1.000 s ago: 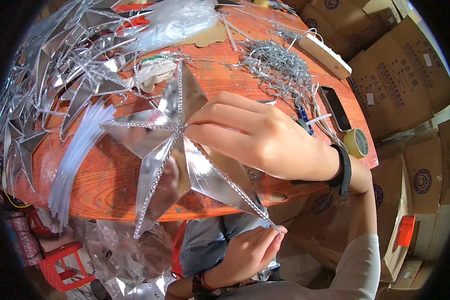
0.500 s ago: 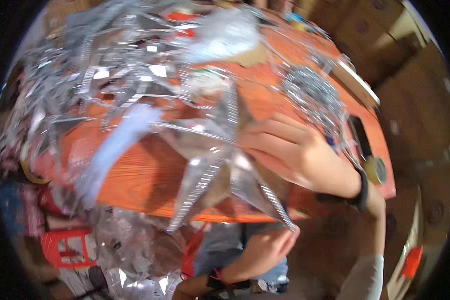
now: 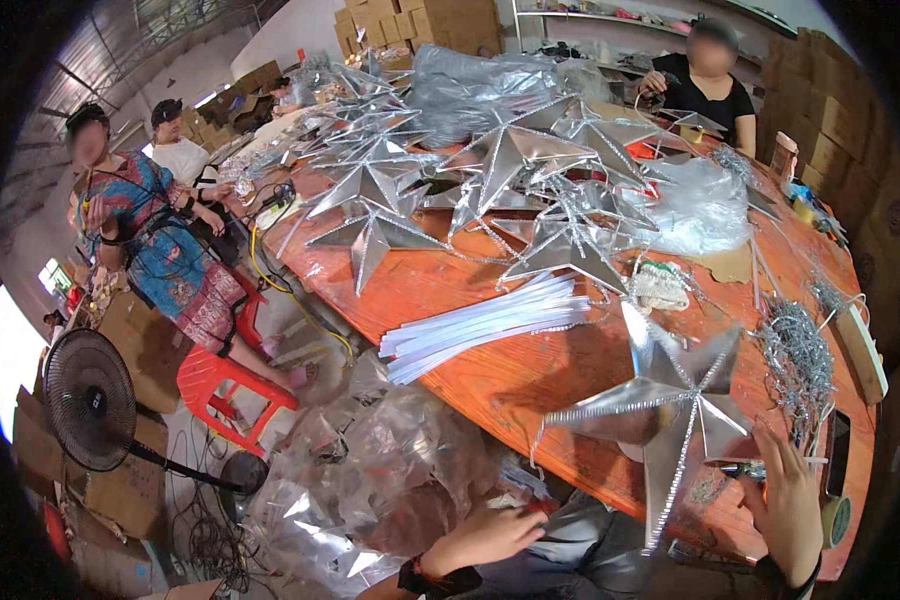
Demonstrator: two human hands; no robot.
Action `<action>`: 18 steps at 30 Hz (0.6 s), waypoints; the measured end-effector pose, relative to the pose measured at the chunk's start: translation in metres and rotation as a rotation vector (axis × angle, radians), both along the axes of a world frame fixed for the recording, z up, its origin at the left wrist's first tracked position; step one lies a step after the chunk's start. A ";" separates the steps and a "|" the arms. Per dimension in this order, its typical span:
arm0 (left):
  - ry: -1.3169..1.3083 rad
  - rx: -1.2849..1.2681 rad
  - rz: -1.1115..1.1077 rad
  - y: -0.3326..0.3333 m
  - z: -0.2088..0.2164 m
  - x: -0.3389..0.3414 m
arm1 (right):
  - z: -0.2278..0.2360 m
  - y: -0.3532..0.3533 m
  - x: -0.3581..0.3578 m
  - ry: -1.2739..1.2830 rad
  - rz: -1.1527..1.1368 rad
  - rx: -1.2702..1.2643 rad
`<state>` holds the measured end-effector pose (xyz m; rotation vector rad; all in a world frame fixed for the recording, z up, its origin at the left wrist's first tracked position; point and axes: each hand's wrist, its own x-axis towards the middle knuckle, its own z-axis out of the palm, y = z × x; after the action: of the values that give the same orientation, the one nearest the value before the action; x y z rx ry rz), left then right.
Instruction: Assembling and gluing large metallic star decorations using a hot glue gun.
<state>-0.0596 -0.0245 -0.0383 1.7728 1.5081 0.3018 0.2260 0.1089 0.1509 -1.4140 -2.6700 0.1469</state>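
Note:
A large silver foil star [image 3: 668, 405] with beaded edges lies at the near edge of the orange table [image 3: 470, 385], its lower point overhanging. Beside its right point is my right hand [image 3: 788, 500], fingers spread and thumb apart; nothing shows in its grasp. My left hand [image 3: 495, 540] hovers over my lap, below the table edge and apart from the star, its fingers loosely stretched and holding nothing visible. A tangle of silver tinsel wire [image 3: 795, 365] lies just beyond my right hand. White strips [image 3: 490, 325] are fanned out left of the star.
More silver stars [image 3: 510, 160] are heaped toward the back, with clear plastic bags [image 3: 700, 205]. A roll of tape [image 3: 836, 520] and a dark phone [image 3: 836, 455] lie at the right edge. A plastic sack [image 3: 370, 470], red stool [image 3: 232, 385] and fan [image 3: 90, 400] stand left. Co-workers sit beyond.
The view has swung up and left, showing the room. My right hand has let go of the star's middle and moved to its right point. My left hand has moved away from its lower tip.

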 end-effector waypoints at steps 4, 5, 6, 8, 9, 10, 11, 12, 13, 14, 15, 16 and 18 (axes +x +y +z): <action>0.021 0.136 0.066 0.017 0.029 -0.007 | 0.030 -0.040 0.000 0.110 -0.189 -0.141; 0.037 0.119 0.091 0.017 0.037 -0.009 | 0.030 -0.042 0.005 0.108 -0.151 -0.126; 0.059 0.102 0.126 0.018 0.047 -0.014 | 0.028 -0.043 0.007 0.110 -0.103 -0.113; 0.091 0.054 0.144 0.019 0.049 -0.022 | 0.022 -0.044 0.014 0.109 -0.015 -0.081; 0.129 0.009 0.166 0.018 0.053 -0.027 | 0.018 -0.045 0.018 0.117 0.036 -0.065; 0.104 0.128 0.247 0.018 0.064 -0.027 | 0.014 -0.045 0.022 0.113 0.077 -0.047; 0.102 0.127 0.247 0.018 0.069 -0.031 | 0.004 -0.042 0.029 0.111 0.077 -0.049; 0.068 0.252 0.352 0.019 0.075 -0.035 | -0.009 -0.036 0.039 0.170 -0.073 0.056; 0.032 0.377 0.457 0.021 0.079 -0.039 | -0.019 -0.033 0.049 0.228 -0.223 0.161; 0.001 0.475 0.557 0.023 0.081 -0.040 | -0.024 -0.024 0.050 0.285 -0.373 0.053; 0.027 0.466 0.569 0.025 0.085 -0.041 | -0.043 -0.016 0.059 0.300 -0.358 0.032; -0.145 0.509 0.604 0.043 0.088 -0.043 | -0.045 -0.020 0.080 0.327 -0.460 0.156; -0.330 0.638 0.661 0.060 0.095 -0.047 | -0.054 -0.013 0.102 0.256 -0.431 0.315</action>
<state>-0.1064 0.0353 0.0566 1.4855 1.8235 1.4644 0.3281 0.0959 0.0968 -1.6843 -2.0256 -0.1198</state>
